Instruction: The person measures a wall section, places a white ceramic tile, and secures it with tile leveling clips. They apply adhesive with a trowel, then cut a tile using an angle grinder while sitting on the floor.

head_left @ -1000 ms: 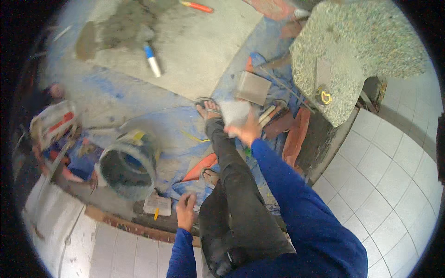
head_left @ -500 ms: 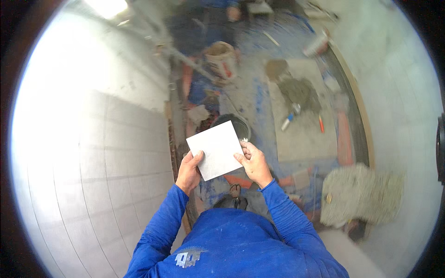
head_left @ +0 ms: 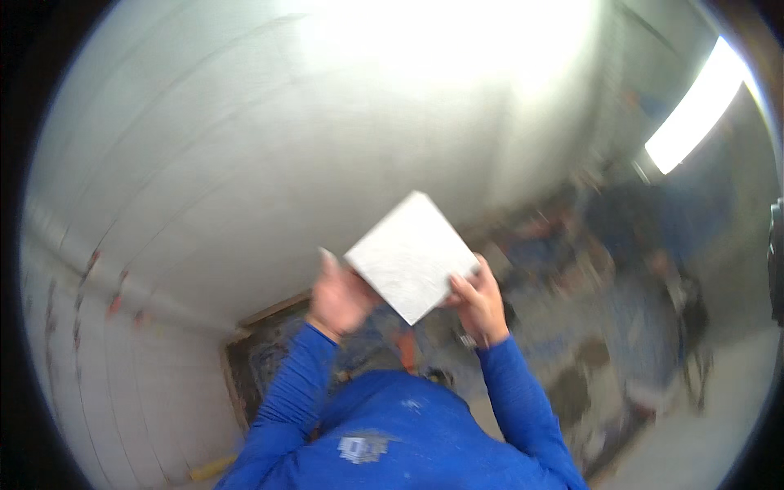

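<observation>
A white square tile [head_left: 412, 253], turned cornerwise, is in front of me at chest height. My right hand [head_left: 478, 298] grips its right corner, thumb on the face and fingers round the edge. On the tile's left, my left hand [head_left: 339, 298] is blurred, its thumb lifted off the face and its other fingers partly hidden near the lower-left edge; I cannot tell whether they grip it.
A pale wall [head_left: 204, 163] rises ahead, with a second wall [head_left: 114, 367] at left and red pieces [head_left: 114, 306] along its lines. A bright light [head_left: 686, 106] shines at upper right. Blurred clutter covers the floor [head_left: 592, 335] below and to the right.
My view has swung from floor to wall. The tile, earlier in my right hand and then in both, now sits more cornerwise, with my left thumb moved off its face.
</observation>
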{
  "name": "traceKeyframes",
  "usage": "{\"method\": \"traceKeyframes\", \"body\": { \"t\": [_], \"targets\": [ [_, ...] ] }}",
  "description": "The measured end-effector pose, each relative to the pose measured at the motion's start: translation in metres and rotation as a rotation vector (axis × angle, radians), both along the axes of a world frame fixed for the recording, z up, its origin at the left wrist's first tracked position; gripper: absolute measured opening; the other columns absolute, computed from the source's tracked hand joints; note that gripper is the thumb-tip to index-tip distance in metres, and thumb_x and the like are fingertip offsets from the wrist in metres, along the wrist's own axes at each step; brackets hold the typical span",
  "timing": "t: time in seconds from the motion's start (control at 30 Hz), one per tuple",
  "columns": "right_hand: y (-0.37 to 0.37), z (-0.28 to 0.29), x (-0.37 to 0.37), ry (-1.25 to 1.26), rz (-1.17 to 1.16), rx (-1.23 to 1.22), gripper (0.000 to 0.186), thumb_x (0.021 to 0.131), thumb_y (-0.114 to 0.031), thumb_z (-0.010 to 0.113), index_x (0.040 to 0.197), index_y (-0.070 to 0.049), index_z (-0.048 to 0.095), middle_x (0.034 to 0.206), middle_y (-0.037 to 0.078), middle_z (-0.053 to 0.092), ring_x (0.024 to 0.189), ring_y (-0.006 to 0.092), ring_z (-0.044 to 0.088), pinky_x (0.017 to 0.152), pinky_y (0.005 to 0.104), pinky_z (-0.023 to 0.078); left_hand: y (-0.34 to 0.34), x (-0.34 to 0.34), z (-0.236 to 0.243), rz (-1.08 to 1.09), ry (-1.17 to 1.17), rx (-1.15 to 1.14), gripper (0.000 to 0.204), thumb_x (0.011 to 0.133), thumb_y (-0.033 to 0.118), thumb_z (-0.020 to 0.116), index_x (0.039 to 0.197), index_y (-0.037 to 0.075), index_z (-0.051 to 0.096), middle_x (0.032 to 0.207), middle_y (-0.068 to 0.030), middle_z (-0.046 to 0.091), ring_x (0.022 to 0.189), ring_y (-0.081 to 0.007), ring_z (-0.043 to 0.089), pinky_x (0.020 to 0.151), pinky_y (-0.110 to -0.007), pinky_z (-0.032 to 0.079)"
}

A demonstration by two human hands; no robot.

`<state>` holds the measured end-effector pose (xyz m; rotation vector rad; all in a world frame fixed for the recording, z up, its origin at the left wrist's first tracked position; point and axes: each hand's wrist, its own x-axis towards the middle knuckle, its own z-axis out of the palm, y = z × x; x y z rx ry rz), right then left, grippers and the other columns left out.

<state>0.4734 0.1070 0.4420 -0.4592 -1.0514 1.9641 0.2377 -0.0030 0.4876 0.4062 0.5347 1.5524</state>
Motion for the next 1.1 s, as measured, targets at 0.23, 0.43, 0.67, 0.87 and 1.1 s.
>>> {"method": "traceKeyframes", "body": {
  "t": [0.23,0.43,0.67,0.87,1.1],
  "targets": [
    [-0.068,0.003,-0.059,-0.247,0.413,0.406,0.041,0.097,-0.018,0.073,0.127,0.003,0.052,0.11,0.015,0.067,0.095,0.0217,0.069,0.086,0.0395,0.061,-0.095,0.043,-0.081,0.916,0.1,-0.221,0.045,0.107,0.031,0.058,0.14,0.0,0.055,0.135,-0.0106,0.062,0.126,-0.0218,0.056,0.108,-0.039,0.044],
    [-0.099,0.048,-0.049,-0.259,0.77,0.519,0.03,0.103,-0.009,0.062,0.126,0.007,0.054,0.112,0.019,0.071,0.094,0.0263,0.074,0.087,0.0389,0.062,-0.197,0.077,-0.053,1.24,0.347,-0.068,0.041,0.107,0.025,0.059,0.138,-0.001,0.054,0.131,-0.0107,0.063,0.122,-0.0222,0.059,0.107,-0.036,0.045],
    [-0.188,0.091,-0.205,0.015,0.831,0.458,0.032,0.104,-0.007,0.061,0.131,0.007,0.053,0.11,0.019,0.071,0.1,0.0254,0.072,0.087,0.0368,0.06,-0.216,-0.01,-0.021,1.383,0.157,0.256,0.051,0.105,0.025,0.061,0.148,0.004,0.043,0.147,-0.0121,0.052,0.132,-0.0304,0.053,0.114,-0.049,0.04],
    [-0.192,0.131,-0.306,-0.154,0.814,0.94,0.03,0.102,-0.013,0.065,0.125,0.005,0.061,0.103,0.014,0.075,0.092,0.0187,0.071,0.083,0.0327,0.057,-0.258,-0.103,0.001,1.556,0.216,0.213,0.055,0.104,0.019,0.063,0.151,-0.001,0.041,0.143,-0.0147,0.052,0.133,-0.0308,0.051,0.116,-0.057,0.036],
    [-0.117,0.233,-0.378,-0.122,-0.339,1.841,0.045,0.095,-0.02,0.074,0.137,-0.008,0.06,0.137,0.014,0.064,0.126,0.0339,0.061,0.106,0.0426,0.05,-0.342,-0.204,0.041,1.813,0.362,0.233,0.046,0.105,0.017,0.061,0.144,-0.003,0.046,0.141,-0.0146,0.051,0.134,-0.0304,0.048,0.119,-0.062,0.03]
  ]
}}
